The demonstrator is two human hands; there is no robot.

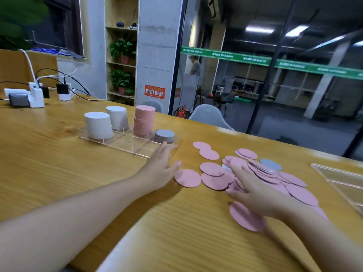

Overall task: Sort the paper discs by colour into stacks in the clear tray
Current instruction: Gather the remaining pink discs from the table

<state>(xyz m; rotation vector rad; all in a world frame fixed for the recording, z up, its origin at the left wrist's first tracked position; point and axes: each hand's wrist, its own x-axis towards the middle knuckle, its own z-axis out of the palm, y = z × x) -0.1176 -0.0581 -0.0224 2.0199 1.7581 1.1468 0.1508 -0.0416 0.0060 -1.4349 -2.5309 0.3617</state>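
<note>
A clear tray (129, 146) on the wooden table holds two white disc stacks (98, 125), a tall pink stack (144, 120) and a low grey stack (165, 135). Loose pink discs (212, 168) lie scattered to its right, with a grey disc (271, 163) among them. My left hand (161, 165) lies flat with straight fingers at the tray's near right corner, its thumb beside a single pink disc (187, 178). My right hand (253, 191) rests open, fingers spread, on the pile of pink discs.
A second clear tray (341, 179) sits at the right table edge. Chargers and cables (37, 93) crowd the far left of the table. Grey chairs (208, 114) stand behind the table, with a glass wall beyond.
</note>
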